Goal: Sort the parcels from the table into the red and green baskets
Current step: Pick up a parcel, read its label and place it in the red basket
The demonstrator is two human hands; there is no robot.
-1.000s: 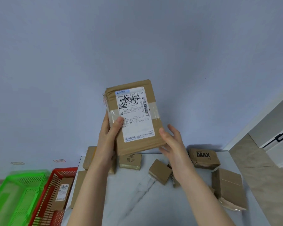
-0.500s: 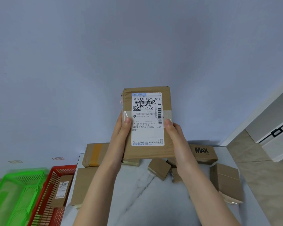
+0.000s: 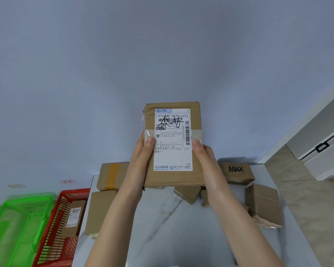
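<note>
I hold a brown cardboard parcel upright in front of me, its white shipping label facing the camera. My left hand grips its left edge with the thumb on the front. On the right edge, my right hand grips the same way. Below it lies the white marbled table with several brown parcels. A red basket stands left of the table with one labelled parcel inside. Left of that is the green basket, which looks empty.
On the table lie a long box with yellow tape, a flat box at the left edge, a box marked MAX, small boxes in the middle and a larger one at the right. A white cabinet stands right.
The parcel turned from tilted to upright and shifted right toward the centre. My right hand, open beside it a second ago, now grips its right edge.
</note>
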